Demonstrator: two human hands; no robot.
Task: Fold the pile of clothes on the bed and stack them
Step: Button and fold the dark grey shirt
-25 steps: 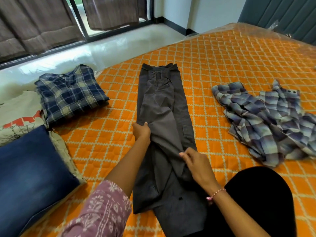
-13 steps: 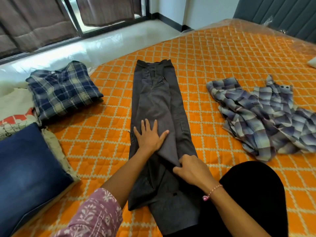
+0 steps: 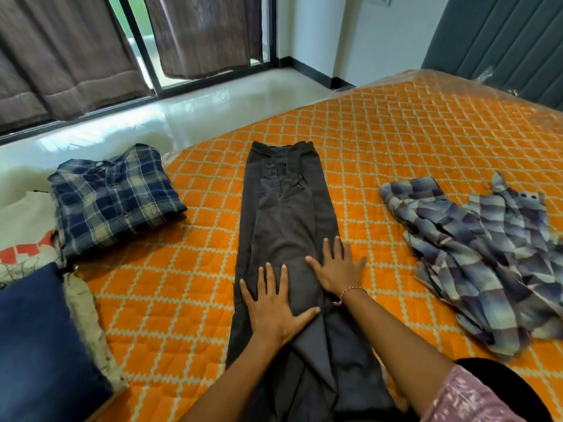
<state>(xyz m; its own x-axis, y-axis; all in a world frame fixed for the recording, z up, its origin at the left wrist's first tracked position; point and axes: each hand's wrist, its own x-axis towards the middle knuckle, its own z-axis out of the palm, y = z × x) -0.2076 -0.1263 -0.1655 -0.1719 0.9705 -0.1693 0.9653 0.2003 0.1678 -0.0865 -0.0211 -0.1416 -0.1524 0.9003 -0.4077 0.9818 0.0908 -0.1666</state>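
Observation:
Dark grey trousers [image 3: 286,208] lie lengthwise down the middle of the orange quilted bed [image 3: 396,141], legs folded onto each other, waistband at the far end. My left hand [image 3: 274,303] presses flat on the trousers' left half with fingers spread. My right hand [image 3: 338,266] lies flat on their right edge, fingers straight, a pink thread bracelet on the wrist. A folded dark blue plaid shirt [image 3: 112,196] sits at the left. An unfolded grey-blue plaid shirt [image 3: 475,254] lies crumpled at the right.
At the near left lie folded blue denim [image 3: 39,339] and a cream printed garment [image 3: 27,239] under it. A glossy white floor [image 3: 182,108], glass doors and brown curtains [image 3: 76,50] lie beyond the bed. A dark padded headboard [image 3: 502,41] stands at the far right.
My right hand let go of the pinched trouser fabric and moved forward to lie flat. My left hand stayed flat on the cloth. The camera tilted up.

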